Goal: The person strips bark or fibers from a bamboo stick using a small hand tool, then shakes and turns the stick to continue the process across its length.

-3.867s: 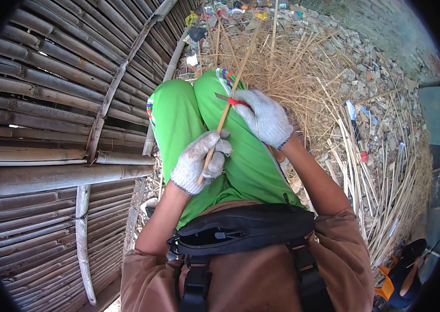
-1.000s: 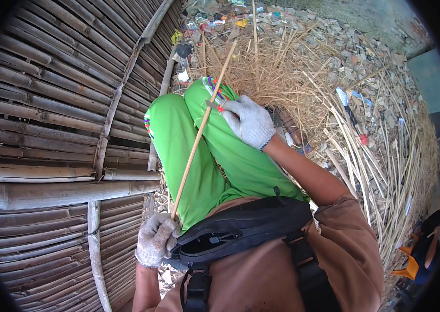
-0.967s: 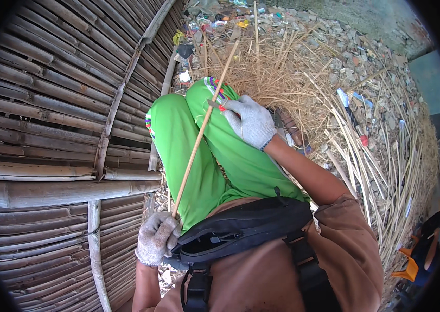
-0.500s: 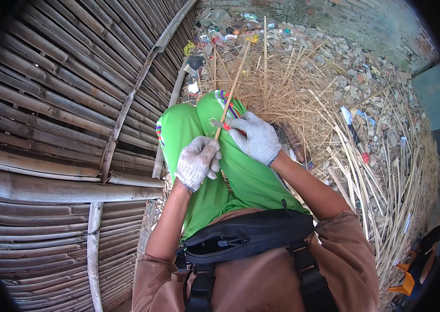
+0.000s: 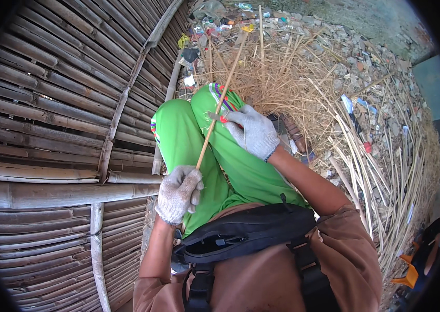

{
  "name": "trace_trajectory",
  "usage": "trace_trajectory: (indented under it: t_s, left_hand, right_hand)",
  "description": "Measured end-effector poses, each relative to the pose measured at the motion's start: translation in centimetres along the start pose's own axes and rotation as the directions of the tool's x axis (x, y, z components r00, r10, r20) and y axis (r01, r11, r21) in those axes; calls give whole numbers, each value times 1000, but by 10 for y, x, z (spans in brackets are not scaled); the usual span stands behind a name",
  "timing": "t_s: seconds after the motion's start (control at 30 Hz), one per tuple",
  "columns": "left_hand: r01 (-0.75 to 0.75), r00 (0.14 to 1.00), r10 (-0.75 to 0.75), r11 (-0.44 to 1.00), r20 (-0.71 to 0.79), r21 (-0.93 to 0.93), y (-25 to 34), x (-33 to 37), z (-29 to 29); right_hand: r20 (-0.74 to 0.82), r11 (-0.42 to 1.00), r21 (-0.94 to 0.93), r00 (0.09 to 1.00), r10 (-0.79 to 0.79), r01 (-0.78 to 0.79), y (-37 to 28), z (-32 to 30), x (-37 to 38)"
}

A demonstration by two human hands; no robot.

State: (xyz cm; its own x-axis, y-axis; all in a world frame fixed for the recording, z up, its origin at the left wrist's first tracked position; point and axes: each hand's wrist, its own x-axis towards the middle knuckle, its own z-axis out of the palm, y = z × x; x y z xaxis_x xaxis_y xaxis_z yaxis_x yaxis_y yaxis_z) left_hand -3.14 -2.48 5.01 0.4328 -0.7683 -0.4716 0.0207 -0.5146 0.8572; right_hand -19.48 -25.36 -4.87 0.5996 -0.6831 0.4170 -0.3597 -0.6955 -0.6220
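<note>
A long thin bamboo strip (image 5: 224,93) slants across my green trousers, its far end over the straw. Near its lower end my left hand (image 5: 179,192), in a white work glove, is closed around it. In my gloved right hand (image 5: 254,132) I grip a small knife (image 5: 220,118) with a red handle, over my right thigh. Its blade lies across the strip, and pale shavings curl where they meet. Part of the knife's handle is hidden by my fingers.
A bamboo slat wall (image 5: 48,104) stands close at my left. Dry straw (image 5: 277,83) and rubble with litter spread ahead. At the right lies a bundle of pale bamboo strips (image 5: 381,182), with an orange object (image 5: 408,271) at the lower right. A black waist bag (image 5: 246,234) sits at my lap.
My left hand has drawn back toward me and to the left, pulling the strip along. The knife in my right hand has stayed nearly in place, so the hands are farther apart.
</note>
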Motion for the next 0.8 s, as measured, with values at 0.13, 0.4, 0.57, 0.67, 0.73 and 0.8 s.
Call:
trace_trajectory:
  t_s: [0.13, 0.4, 0.57, 0.67, 0.73, 0.8]
  left_hand:
    - [35, 999, -35, 999, 20, -30, -17, -36, -21]
    - [42, 998, -44, 996, -33, -74, -37, -115, -66]
    - [28, 999, -31, 997, -38, -69, -41, -117, -80]
    - [-32, 999, 27, 994, -46, -101, -30, -76, -47]
    - [72, 997, -72, 997, -26, -2, -16, -36, -22]
    - [-30, 999, 30, 999, 12, 14, -3, 5, 2]
  right_hand:
    - [-24, 1000, 0, 1000, 6, -6, -3, -3, -4]
    - [-97, 999, -22, 994, 42, -44, -3, 4, -3]
    - [-130, 1000, 21, 992, 3, -1, 1, 5, -2]
    - [-79, 999, 25, 996, -42, 45, -5, 3, 0]
    - [-41, 998, 2, 997, -60, 60, -9, -1, 0]
    - [-20, 999, 17, 999, -36, 36, -7, -1, -2]
